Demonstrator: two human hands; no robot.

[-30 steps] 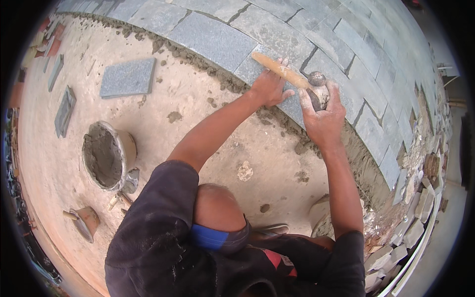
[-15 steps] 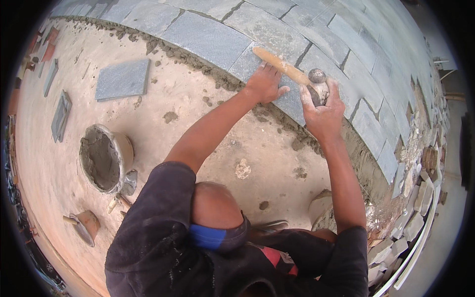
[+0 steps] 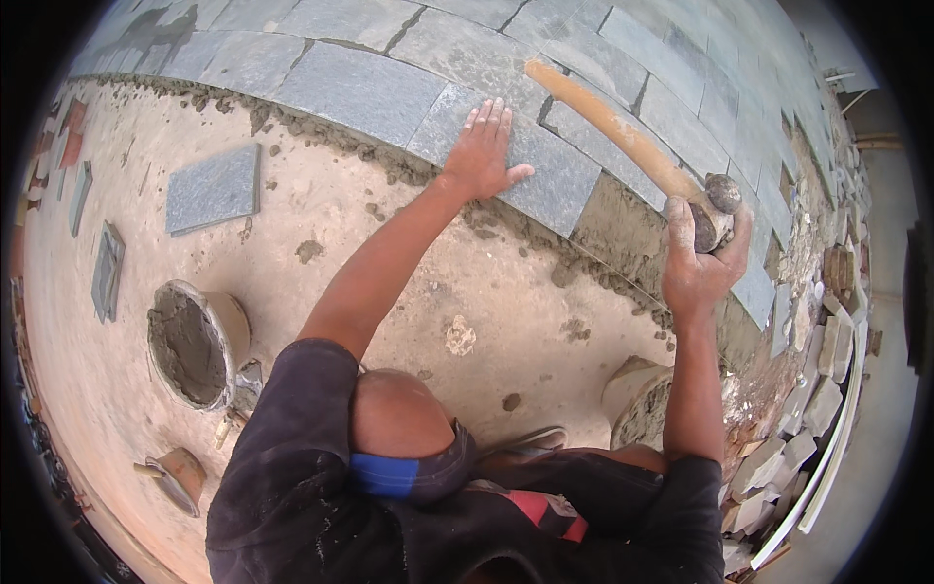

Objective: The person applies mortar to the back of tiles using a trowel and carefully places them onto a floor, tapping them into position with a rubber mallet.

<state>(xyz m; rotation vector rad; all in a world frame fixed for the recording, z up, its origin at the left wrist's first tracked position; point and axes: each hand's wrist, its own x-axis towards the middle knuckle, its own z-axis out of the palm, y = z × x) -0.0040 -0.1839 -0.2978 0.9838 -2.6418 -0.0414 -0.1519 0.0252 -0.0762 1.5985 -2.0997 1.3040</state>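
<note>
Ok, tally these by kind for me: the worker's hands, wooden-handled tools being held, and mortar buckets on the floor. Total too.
Hands: 2 (left hand, right hand)
Held tools: 1 (wooden-handled tool)
Mortar buckets: 2 (left bucket, right bucket)
Total: 5

the left hand [image 3: 480,163] is showing white-dusted fingertips [image 3: 497,107], and right under them a tile [image 3: 555,180] is showing blue-grey with fine speckles! beyond those fingers the paving [image 3: 467,49] is running in a staggered brick pattern, grey with dark joints. over in the right hand [image 3: 702,268], the hammer [image 3: 623,135] is flashing a tan-orange handle and a dark grey head! between both sets of fingers, mortar [image 3: 620,229] is looking dull grey-brown. left of all the fingers, a bucket [image 3: 233,331] is wearing cream outside, grey inside, and below them a bright blue band [image 3: 384,475] is crossing the dark shorts [image 3: 441,472].
</note>
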